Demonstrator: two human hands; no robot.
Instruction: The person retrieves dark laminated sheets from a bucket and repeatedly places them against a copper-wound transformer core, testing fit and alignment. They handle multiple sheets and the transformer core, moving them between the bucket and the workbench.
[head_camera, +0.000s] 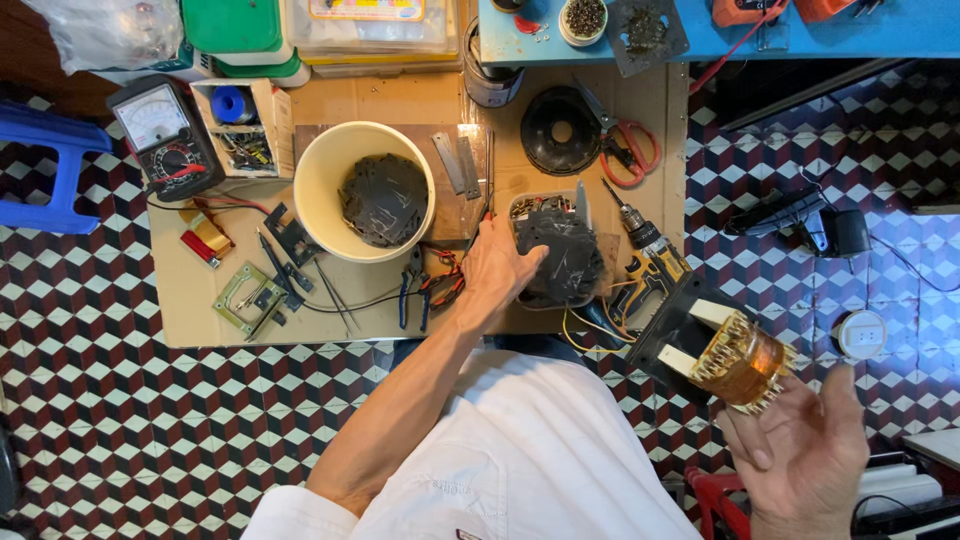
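My left hand (500, 268) reaches forward over the cardboard work board (190, 300), and its fingers lie on a heap of thin black metal plates in a small clear tray (560, 255). Whether they pinch any plates is hidden. Low at the right, my right hand (800, 455) is palm up and holds a transformer coil (738, 358) at its fingertips. The coil has copper-coloured winding and a white bobbin, and it hangs over the tiled floor beside a black block (672, 335).
A cream bucket (322, 172) of more black plates stands left of the tray. Around it lie an analogue multimeter (160, 135), pliers (412, 292), red-handled scissors (630, 152), a black round part (560, 130) and a yellow cordless drill (650, 268). A blue stool (50, 160) stands far left.
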